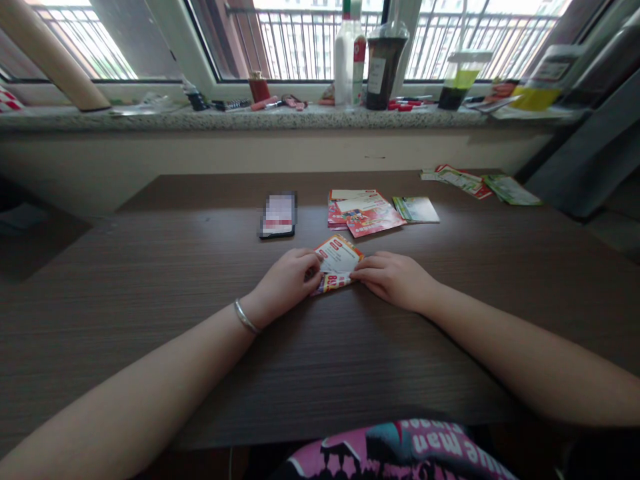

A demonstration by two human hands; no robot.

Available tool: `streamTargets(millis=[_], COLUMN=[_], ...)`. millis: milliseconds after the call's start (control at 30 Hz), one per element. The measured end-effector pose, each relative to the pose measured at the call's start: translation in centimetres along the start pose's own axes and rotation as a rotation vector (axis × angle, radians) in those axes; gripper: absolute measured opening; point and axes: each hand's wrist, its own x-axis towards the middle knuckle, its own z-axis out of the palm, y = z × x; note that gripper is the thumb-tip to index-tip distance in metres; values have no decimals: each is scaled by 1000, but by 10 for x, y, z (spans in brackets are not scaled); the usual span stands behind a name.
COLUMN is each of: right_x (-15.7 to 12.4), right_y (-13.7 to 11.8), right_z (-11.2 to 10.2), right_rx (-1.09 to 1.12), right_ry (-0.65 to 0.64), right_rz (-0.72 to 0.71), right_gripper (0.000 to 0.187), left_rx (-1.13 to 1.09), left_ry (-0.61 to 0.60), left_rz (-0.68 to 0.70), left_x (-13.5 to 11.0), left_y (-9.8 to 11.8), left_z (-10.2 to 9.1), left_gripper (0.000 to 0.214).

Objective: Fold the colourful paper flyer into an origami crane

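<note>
Both hands on a part-folded promo leaflet, mid-bench.
L hand (285,280) (bangle at wrist (247,317)): fingers curled nearly closed, gripping leaflet (340,255) at its L edge. R hand (397,280): fingers bunched, little gap, pinching R edge; thumb contact partly hidden. Leaflet lay on bench (150,280) between hands, lower strip turned up over white side; holding both ends prob. kept the strip down & leaflet from sliding. Red leaflet pile (367,212) just beyond, prob. for easy reach; green-white leaflets (423,210) beside it, R. Phone (279,215) flat to L of pile, screen up, likely for glancing at. More leaflets (465,181) at far R, apart from pile.
</note>
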Motion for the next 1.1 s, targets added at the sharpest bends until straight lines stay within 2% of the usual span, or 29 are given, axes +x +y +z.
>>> streamTargets(millis=[500, 1100], right_x=[1, 2], right_y=[4, 3], right_z=[3, 1], right_rx=[5, -4], right_ry=[-9, -24], right_rz=[6, 0], right_gripper=[27, 28], left_rx=[36, 3], left_ry=[11, 17], left_rz=[12, 14], left_x=[-2, -2], left_y=[-8, -5], left_z=[5, 3], left_gripper=[13, 14])
